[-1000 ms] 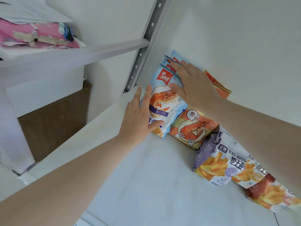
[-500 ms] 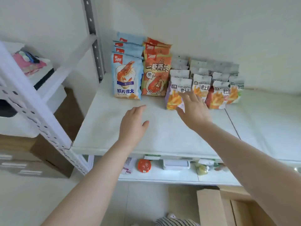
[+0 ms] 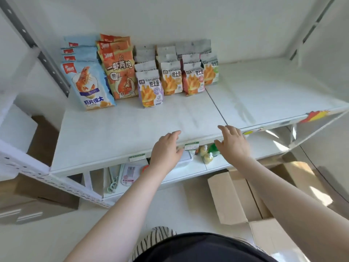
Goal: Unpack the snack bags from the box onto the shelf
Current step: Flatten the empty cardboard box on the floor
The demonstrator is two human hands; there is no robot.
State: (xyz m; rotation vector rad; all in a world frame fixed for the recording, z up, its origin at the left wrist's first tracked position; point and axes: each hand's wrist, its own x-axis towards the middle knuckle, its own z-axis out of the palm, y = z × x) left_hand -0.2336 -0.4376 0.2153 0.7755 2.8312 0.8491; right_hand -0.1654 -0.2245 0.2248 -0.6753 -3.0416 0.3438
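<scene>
both hands hover empty at the front edge of the shelf (image 3: pixel 120 133). the left hand (image 3: pixel 166 150) hangs with fingers loosely extended and pointing toward the back, thumb out to the side, gripping nothing. the right hand (image 3: pixel 233 142) does likewise, fingers relaxed and slightly spread, just beside the shelf's front lip. whether either one touches the board cannot be told.

the snack bags stand in rows at the back left of the shelf, leaning against the wall. furthest left is a row of blue shrimp bags (image 3: pixel 88 86), the front one showing a prawn. touching it on the right stands a row of orange shrimp bags (image 3: pixel 119 72). next come four rows of small fry bags: a purple bag (image 3: pixel 150 89) in front, then a yellow bag (image 3: pixel 171 79), a red bag (image 3: pixel 193 80) and a green bag (image 3: pixel 210 71), each with grey-topped bags lined up behind it. the right half of the shelf past the seam holds no bags.

the box (image 3: pixel 243 199) sits on the floor below the right arm, flaps open; its inside is not visible. on the lower shelf (image 3: pixel 190 170) lie small packets and yellow bottles (image 3: pixel 206 155), partly hidden behind the hands.
</scene>
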